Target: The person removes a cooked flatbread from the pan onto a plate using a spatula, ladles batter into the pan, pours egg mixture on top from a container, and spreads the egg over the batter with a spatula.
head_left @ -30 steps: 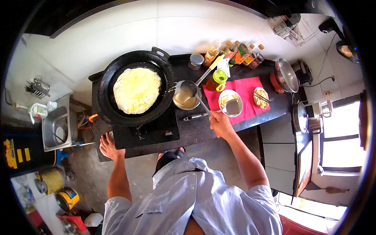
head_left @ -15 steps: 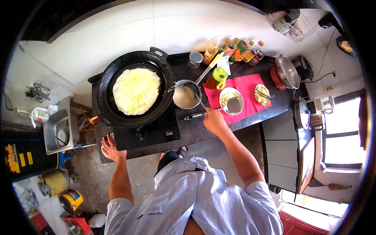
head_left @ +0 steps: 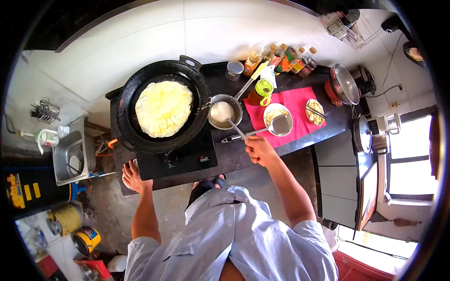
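My right hand (head_left: 261, 151) is closed round the handle of a ladle (head_left: 222, 112), whose bowl, filled with pale batter, sits within a saucepan (head_left: 236, 105). My left hand (head_left: 133, 176) rests at the counter's front edge, left of the induction cooktop (head_left: 183, 161). Something pale shows by its fingers; I cannot make out what it is or whether the hand grips it. On the cooktop stands a large black pan (head_left: 126, 100) holding a round yellow pancake (head_left: 164, 109). Right of the saucepan, a turner (head_left: 280, 124) lies across a white bowl (head_left: 287, 110) of pale yellow food.
A red cloth (head_left: 300, 97) lies under the bowl and a plate of food (head_left: 315, 111) with chopsticks. Behind are a green-lidded jar (head_left: 262, 92), a lidded container (head_left: 234, 70) and several bottles (head_left: 300, 61). A sink (head_left: 70, 157) is at left, a steel pan (head_left: 346, 85) at right.
The ladle's bowl has come up in the saucepan and now shows full of batter. My right hand has shifted slightly down and turned on the handle. My left hand stays in place.
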The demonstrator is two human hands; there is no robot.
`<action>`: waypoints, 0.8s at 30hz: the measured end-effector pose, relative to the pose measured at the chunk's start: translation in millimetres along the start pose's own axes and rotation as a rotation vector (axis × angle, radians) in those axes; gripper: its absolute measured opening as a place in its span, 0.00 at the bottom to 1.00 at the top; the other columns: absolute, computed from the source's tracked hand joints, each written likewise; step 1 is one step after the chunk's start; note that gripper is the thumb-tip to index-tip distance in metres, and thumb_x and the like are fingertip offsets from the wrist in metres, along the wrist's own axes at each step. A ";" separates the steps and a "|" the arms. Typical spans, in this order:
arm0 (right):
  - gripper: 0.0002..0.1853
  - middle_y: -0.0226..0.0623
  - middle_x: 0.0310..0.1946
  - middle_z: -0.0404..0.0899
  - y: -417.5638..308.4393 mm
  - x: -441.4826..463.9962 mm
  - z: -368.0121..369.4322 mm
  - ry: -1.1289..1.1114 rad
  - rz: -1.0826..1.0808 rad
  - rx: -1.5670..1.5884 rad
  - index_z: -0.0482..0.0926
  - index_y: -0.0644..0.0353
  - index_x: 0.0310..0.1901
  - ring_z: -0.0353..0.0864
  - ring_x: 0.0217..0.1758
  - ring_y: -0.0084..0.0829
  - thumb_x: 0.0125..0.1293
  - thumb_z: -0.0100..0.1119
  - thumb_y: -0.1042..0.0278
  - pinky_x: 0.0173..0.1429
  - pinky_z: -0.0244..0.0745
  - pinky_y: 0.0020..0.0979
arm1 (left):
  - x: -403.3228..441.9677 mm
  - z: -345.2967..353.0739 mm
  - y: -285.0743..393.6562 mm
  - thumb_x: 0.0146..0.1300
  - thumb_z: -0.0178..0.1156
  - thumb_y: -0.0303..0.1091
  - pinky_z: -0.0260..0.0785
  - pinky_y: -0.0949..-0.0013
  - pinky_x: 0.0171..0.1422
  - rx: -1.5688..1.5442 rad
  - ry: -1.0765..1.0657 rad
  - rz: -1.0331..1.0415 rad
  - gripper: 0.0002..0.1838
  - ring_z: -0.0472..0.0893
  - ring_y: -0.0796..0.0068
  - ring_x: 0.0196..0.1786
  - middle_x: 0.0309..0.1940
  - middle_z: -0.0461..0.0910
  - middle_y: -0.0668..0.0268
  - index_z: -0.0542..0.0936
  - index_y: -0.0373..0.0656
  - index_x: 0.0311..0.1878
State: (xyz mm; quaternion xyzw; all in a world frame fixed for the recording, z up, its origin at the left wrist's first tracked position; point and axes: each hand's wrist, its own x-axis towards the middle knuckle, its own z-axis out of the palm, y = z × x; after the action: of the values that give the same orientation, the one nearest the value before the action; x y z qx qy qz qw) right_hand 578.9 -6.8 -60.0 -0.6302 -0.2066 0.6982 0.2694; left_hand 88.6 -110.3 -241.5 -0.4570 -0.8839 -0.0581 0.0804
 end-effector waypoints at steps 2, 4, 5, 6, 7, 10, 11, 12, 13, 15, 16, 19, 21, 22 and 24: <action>0.10 0.30 0.25 0.73 5.6 -6.7 -1.1 0.037 -0.066 -0.048 0.80 0.57 0.54 0.64 0.15 0.20 0.79 0.55 0.66 0.16 0.62 0.31 | 0.5 0.1 -0.6 0.70 0.55 0.61 0.38 0.50 0.88 0.000 -0.002 0.006 0.40 0.55 0.59 0.86 0.84 0.60 0.60 0.65 0.57 0.81; 0.12 0.30 0.24 0.73 11.2 -11.4 -2.3 0.076 -0.150 -0.126 0.81 0.58 0.57 0.67 0.15 0.21 0.79 0.54 0.66 0.15 0.65 0.33 | 1.2 -1.2 1.8 0.70 0.55 0.62 0.38 0.50 0.88 -0.023 -0.008 -0.010 0.40 0.55 0.59 0.86 0.84 0.60 0.61 0.64 0.57 0.82; 0.13 0.30 0.24 0.73 13.3 -14.1 -2.5 0.098 -0.200 -0.180 0.81 0.59 0.58 0.69 0.16 0.22 0.79 0.54 0.66 0.15 0.67 0.34 | 1.8 -2.2 2.9 0.70 0.55 0.62 0.38 0.50 0.88 -0.035 -0.011 -0.017 0.40 0.54 0.59 0.86 0.84 0.60 0.61 0.64 0.58 0.82; 0.14 0.30 0.24 0.74 15.3 -17.4 -2.3 0.120 -0.250 -0.234 0.81 0.60 0.59 0.71 0.16 0.22 0.79 0.54 0.66 0.15 0.69 0.35 | 1.5 -0.4 1.6 0.70 0.55 0.62 0.38 0.50 0.88 -0.028 -0.005 -0.011 0.41 0.54 0.59 0.86 0.84 0.60 0.61 0.64 0.58 0.82; 0.15 0.33 0.24 0.75 16.8 -21.7 -2.0 0.168 -0.306 -0.329 0.81 0.61 0.60 0.73 0.17 0.27 0.79 0.54 0.66 0.17 0.72 0.37 | 0.8 3.0 -0.7 0.69 0.55 0.63 0.38 0.50 0.88 -0.021 0.001 -0.005 0.41 0.54 0.59 0.86 0.84 0.60 0.61 0.64 0.58 0.82; 0.17 0.43 0.25 0.81 22.1 -29.7 0.6 0.346 -0.655 -0.652 0.80 0.64 0.61 0.81 0.20 0.42 0.77 0.54 0.67 0.24 0.78 0.46 | 1.9 -5.1 4.9 0.69 0.55 0.64 0.39 0.50 0.88 0.017 -0.042 -0.025 0.42 0.54 0.59 0.86 0.84 0.59 0.61 0.63 0.58 0.82; 0.18 0.47 0.26 0.82 37.3 -13.7 -7.7 0.428 -0.893 -0.782 0.79 0.64 0.62 0.83 0.22 0.48 0.76 0.54 0.68 0.27 0.79 0.49 | 2.0 -8.6 6.9 0.69 0.55 0.64 0.39 0.50 0.88 0.034 -0.067 -0.038 0.42 0.54 0.59 0.86 0.84 0.59 0.61 0.62 0.58 0.83; 0.19 0.51 0.27 0.84 42.4 -9.0 -8.8 0.508 -1.133 -0.909 0.78 0.65 0.63 0.84 0.24 0.54 0.75 0.54 0.68 0.31 0.81 0.52 | 2.1 -6.7 5.8 0.68 0.55 0.65 0.39 0.50 0.88 0.031 -0.061 -0.035 0.43 0.54 0.59 0.86 0.84 0.59 0.61 0.62 0.57 0.83; 0.20 0.54 0.29 0.84 47.9 -6.5 -12.0 0.522 -1.086 -0.972 0.78 0.65 0.64 0.85 0.27 0.57 0.74 0.54 0.69 0.34 0.81 0.54 | 2.0 -3.0 3.6 0.68 0.56 0.65 0.39 0.50 0.88 0.029 -0.055 -0.032 0.44 0.54 0.59 0.86 0.84 0.59 0.61 0.62 0.57 0.83; 0.23 0.60 0.32 0.85 46.1 -15.0 -4.3 0.549 -0.986 -1.096 0.76 0.65 0.66 0.85 0.33 0.64 0.72 0.54 0.70 0.41 0.82 0.58 | 1.3 -5.6 4.1 0.67 0.57 0.66 0.39 0.50 0.88 0.029 -0.057 -0.026 0.45 0.54 0.59 0.86 0.84 0.59 0.61 0.62 0.57 0.83; 0.24 0.60 0.32 0.85 44.4 -18.2 1.1 0.561 -0.919 -1.134 0.76 0.65 0.67 0.86 0.35 0.63 0.71 0.54 0.70 0.42 0.82 0.58 | 1.2 -8.0 4.3 0.66 0.57 0.66 0.39 0.49 0.88 0.031 -0.064 -0.024 0.45 0.54 0.59 0.86 0.84 0.59 0.61 0.62 0.57 0.83; 0.25 0.61 0.33 0.85 34.6 -18.1 23.1 0.578 -0.754 -1.193 0.75 0.65 0.68 0.88 0.38 0.62 0.69 0.53 0.71 0.44 0.82 0.59 | 1.8 -11.9 5.6 0.64 0.59 0.66 0.39 0.49 0.88 0.040 -0.080 -0.022 0.46 0.54 0.58 0.86 0.84 0.59 0.61 0.62 0.57 0.83; 0.25 0.63 0.34 0.85 36.8 1.3 27.1 0.567 -0.700 -1.166 0.75 0.66 0.67 0.87 0.38 0.63 0.69 0.52 0.71 0.44 0.82 0.60 | 1.8 -11.5 5.0 0.64 0.60 0.66 0.40 0.49 0.88 0.039 -0.077 -0.020 0.47 0.54 0.58 0.86 0.84 0.59 0.60 0.62 0.57 0.83; 0.22 0.57 0.33 0.86 36.9 12.6 28.7 0.577 -0.663 -1.179 0.77 0.68 0.63 0.89 0.33 0.54 0.71 0.53 0.68 0.41 0.83 0.55 | 1.8 -9.9 4.9 0.64 0.60 0.66 0.41 0.48 0.88 0.033 -0.069 -0.018 0.47 0.54 0.57 0.86 0.84 0.59 0.60 0.62 0.56 0.83; 0.16 0.52 0.36 0.87 20.8 16.7 36.3 0.342 -0.390 -0.764 0.77 0.67 0.56 0.86 0.28 0.41 0.73 0.54 0.65 0.36 0.84 0.47 | 0.8 -7.3 3.3 0.64 0.60 0.65 0.42 0.48 0.87 0.021 -0.041 -0.006 0.47 0.55 0.56 0.86 0.84 0.59 0.58 0.62 0.56 0.83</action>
State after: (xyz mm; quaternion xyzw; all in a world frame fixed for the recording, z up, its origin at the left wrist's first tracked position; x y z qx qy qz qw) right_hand 539.5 -10.3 -81.5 -0.7398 -0.5165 0.3943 0.1746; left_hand 91.5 -109.0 -234.1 -0.4546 -0.8873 -0.0398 0.0667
